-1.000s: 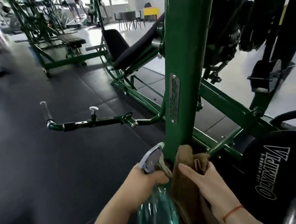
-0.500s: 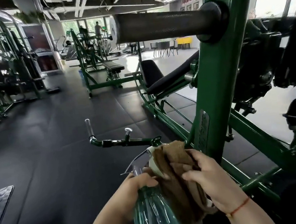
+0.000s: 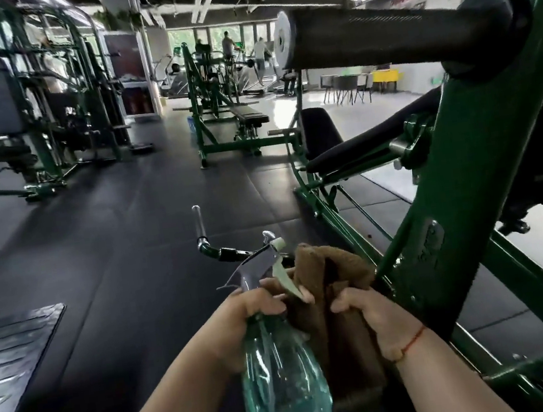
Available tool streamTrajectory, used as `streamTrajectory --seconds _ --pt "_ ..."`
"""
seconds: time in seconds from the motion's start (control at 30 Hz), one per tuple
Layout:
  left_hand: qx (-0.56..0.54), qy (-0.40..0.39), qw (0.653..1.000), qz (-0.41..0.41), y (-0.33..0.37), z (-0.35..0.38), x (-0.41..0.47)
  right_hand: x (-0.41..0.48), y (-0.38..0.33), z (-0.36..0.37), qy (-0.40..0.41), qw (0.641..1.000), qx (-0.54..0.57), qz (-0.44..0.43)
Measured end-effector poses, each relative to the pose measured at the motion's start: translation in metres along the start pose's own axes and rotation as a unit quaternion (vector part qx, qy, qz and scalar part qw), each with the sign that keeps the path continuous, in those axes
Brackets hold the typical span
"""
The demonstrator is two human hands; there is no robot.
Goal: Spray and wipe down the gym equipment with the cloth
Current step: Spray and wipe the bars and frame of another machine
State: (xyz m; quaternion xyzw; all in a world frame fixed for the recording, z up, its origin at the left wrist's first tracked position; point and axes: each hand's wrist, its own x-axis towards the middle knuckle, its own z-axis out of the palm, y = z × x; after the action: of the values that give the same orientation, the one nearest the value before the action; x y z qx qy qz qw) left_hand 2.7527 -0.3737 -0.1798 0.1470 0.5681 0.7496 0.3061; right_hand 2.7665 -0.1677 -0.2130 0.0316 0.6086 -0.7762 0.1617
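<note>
As hands [image 3: 243, 316] [image 3: 376, 316] grip, one bottle [image 3: 282, 380] adjoins one cloth [image 3: 336, 266].

Glossy green metal frame [image 3: 474, 158], fuzzy brown cloth [image 3: 336, 266], clear, seemingly plastic bottle [image 3: 283, 384]

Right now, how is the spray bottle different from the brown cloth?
The spray bottle is see-through and blue-green; the cloth is brown and fuzzy. The spray bottle has a firm rounded shape; the cloth is crumpled. The left hand grips the spray bottle; the right hand grips the cloth. Both are held side by side.
</note>
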Motion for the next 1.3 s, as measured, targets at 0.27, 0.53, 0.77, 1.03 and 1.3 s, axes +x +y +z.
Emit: streamTrajectory --seconds 0.27,0.53,0.77,1.03,1.3 --pt "0.010 0.124 0.986 -0.112 0.074 -0.021 -0.013 0.006 -0.077 0.051 0.091 0.983 -0.159 0.009" --pt "-0.013 0.172 0.960 -0.221 0.136 -0.021 -0.082 -0.024 -0.145 0.108 0.148 0.975 -0.031 0.161" --pt "-0.023 0.196 0.953 -0.229 0.227 -0.022 -0.161 -0.062 -0.187 0.170 0.055 0.954 0.140 0.261" --pt "0.070 0.249 0.949 -0.178 0.336 -0.021 -0.236 -0.087 -0.232 0.278 0.066 0.986 -0.076 0.135" --pt "0.124 0.319 0.935 -0.091 0.416 -0.023 -0.295 -0.079 -0.309 0.338 0.117 0.974 0.185 0.056"
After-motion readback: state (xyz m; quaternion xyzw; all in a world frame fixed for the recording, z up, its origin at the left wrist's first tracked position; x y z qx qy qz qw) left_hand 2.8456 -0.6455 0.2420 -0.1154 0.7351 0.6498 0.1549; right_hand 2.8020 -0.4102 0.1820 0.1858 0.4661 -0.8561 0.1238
